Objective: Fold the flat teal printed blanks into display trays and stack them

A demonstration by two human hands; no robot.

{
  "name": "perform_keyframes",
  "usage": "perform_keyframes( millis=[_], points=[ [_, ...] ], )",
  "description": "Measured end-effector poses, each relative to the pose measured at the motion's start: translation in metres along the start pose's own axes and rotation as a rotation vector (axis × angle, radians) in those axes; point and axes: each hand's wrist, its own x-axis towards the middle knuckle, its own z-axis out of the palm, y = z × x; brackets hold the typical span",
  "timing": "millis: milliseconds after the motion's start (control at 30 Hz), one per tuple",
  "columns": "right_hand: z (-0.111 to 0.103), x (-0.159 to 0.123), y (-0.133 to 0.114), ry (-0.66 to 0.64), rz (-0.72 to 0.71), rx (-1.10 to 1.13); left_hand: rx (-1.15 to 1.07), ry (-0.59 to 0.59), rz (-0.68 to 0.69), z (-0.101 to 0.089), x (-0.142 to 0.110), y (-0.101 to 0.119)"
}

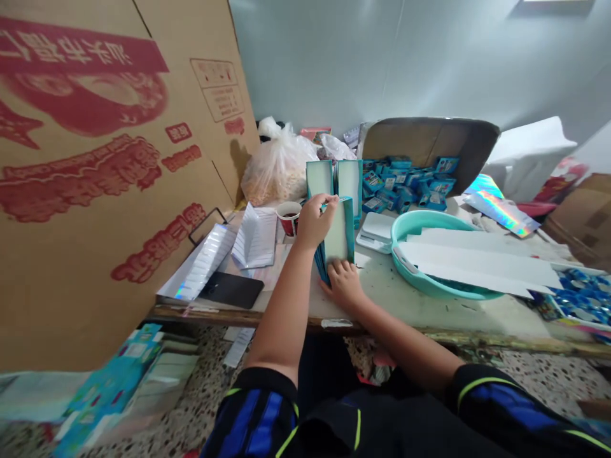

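Note:
A stack of flat teal-edged cards [340,238] stands on edge on the worn table [458,312] in front of me. My left hand [314,219] grips the top of the stack, fingers curled over its upper edge. My right hand [344,284] holds the stack's base against the table, fingers pressed to it. Two more teal-and-white cards [334,179] stand upright just behind.
A huge printed cardboard box [105,165] walls off the left. On the table: a red cup [289,217], a black phone [231,290], a white plastic bag [278,166], a teal basin [429,273] holding white strips, a pile of small blue packets [405,184], holographic sheets [501,213].

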Motion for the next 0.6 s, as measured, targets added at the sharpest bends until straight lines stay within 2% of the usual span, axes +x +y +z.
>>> perform_keyframes(
  millis=[100, 200, 267, 367, 433, 600],
  points=[
    [0.003, -0.008, 0.010, 0.035, -0.008, 0.105, -0.110, 0.104, -0.012, 0.010, -0.013, -0.011],
    [0.007, -0.009, 0.023, 0.133, 0.038, 0.262, -0.172, 0.234, -0.081, 0.030, -0.050, -0.035],
    [0.010, -0.007, 0.032, 0.233, 0.090, 0.398, -0.172, 0.257, -0.224, 0.048, -0.080, -0.053],
    [0.013, -0.003, 0.043, 0.324, 0.111, 0.552, -0.108, 0.205, -0.446, 0.067, -0.112, -0.075],
    [0.013, -0.002, 0.047, 0.340, 0.114, 0.588, -0.096, 0.192, -0.480, 0.070, -0.120, -0.082],
    [0.011, -0.006, 0.049, 0.412, 0.192, 0.635, -0.057, 0.157, -0.396, 0.056, -0.115, -0.086]
  ],
)
